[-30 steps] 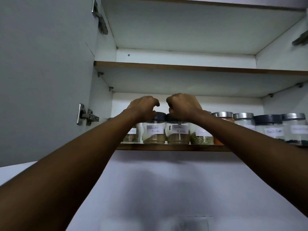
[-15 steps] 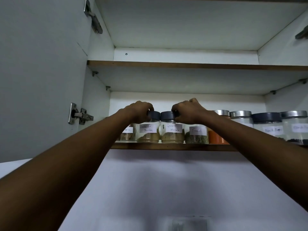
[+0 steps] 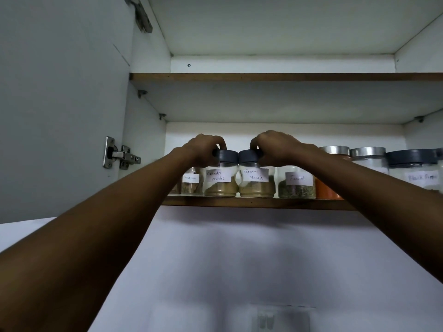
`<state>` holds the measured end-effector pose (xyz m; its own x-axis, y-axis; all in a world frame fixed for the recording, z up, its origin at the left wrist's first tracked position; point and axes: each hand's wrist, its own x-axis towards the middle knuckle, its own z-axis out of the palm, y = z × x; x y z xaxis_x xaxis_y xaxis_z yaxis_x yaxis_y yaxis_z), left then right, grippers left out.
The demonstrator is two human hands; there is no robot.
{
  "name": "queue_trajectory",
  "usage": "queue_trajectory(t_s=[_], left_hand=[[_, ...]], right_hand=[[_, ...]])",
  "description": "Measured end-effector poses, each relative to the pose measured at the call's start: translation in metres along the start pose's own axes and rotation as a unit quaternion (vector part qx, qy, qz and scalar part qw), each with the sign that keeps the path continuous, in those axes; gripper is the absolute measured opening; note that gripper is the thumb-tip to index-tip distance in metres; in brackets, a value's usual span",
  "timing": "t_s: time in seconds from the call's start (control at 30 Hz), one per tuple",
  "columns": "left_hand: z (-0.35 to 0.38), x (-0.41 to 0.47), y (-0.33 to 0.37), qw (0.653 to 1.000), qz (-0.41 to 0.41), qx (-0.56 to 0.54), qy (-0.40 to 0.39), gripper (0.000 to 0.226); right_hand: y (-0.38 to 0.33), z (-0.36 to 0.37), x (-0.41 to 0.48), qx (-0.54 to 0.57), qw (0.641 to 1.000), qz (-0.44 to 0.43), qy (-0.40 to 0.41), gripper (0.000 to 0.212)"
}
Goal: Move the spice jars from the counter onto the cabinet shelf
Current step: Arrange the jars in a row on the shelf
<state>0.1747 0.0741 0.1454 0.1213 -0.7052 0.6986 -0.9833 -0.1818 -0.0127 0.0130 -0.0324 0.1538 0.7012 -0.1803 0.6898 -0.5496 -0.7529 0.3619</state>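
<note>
Two small glass jars with dark lids stand side by side on the lower cabinet shelf (image 3: 251, 202). My left hand (image 3: 203, 149) grips the lid of the coriander powder jar (image 3: 219, 179). My right hand (image 3: 275, 147) grips the lid of the garam masala jar (image 3: 255, 180). Both jars rest upright on the shelf, touching each other. A fennel jar (image 3: 297, 185) stands right of them, partly behind my right wrist.
More labelled jars line the shelf: one at the left (image 3: 190, 182), an orange one (image 3: 326, 189), and silver- and dark-lidded jars (image 3: 412, 168) to the right. The upper shelf (image 3: 287, 77) is above. The open cabinet door (image 3: 60, 104) with its hinge (image 3: 119, 154) is at the left.
Both hands have drawn the two jars forward toward the shelf's front edge, so their labels now show in full. The hands moved from over the jars to gripping the lids from the sides.
</note>
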Motion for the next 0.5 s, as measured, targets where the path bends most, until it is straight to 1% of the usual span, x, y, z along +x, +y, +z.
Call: queue_trajectory(t_s=[0.17, 0.3, 0.5], left_hand=[[0.004, 0.0049, -0.0039, 1.0, 0.006, 0.001, 0.001, 0.036], [0.0067, 0.0056, -0.0068, 1.0, 0.013, 0.005, 0.018, 0.037], [0.0094, 0.0085, -0.0079, 0.999, 0.027, 0.023, 0.037, 0.036]], right_hand=[[0.0005, 0.0024, 0.0035, -0.006, 1.0, 0.004, -0.006, 0.017], [0.0021, 0.0008, 0.0021, -0.005, 1.0, 0.001, -0.006, 0.016], [-0.0011, -0.003, 0.0101, -0.034, 0.998, 0.014, -0.044, 0.018]])
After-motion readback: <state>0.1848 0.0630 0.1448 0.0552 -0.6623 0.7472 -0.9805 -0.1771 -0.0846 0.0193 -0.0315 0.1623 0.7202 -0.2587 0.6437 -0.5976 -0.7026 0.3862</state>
